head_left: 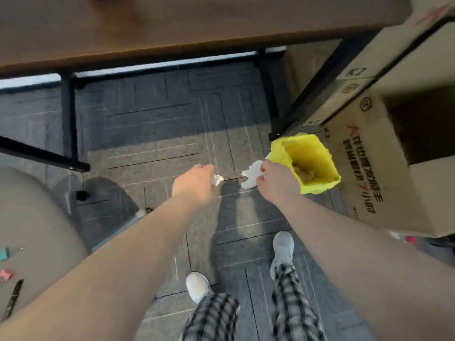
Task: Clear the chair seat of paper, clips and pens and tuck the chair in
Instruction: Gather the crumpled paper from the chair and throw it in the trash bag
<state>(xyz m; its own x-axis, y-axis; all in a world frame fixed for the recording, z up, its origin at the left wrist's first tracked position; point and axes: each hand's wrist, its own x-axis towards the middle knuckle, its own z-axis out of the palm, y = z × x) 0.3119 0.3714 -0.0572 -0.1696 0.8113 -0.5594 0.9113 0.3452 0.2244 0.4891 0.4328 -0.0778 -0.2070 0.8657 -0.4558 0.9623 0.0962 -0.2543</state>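
My left hand [194, 182] is closed around a small crumpled white paper [217, 179] above the carpet. My right hand [277, 179] grips a larger crumpled white paper [251, 174] right beside the rim of a bin lined with a yellow bag [307, 163]. The grey chair seat [32, 217] fills the lower left edge. On it lie a teal clip [4, 253], a pink clip [6, 274] and a dark pen [14, 297].
A brown desk [172, 33] with black metal legs [67, 119] spans the top. Open cardboard boxes [394, 143] stand at the right, behind the bin. Grey carpet tiles cover the floor. My two feet in light shoes show at the bottom.
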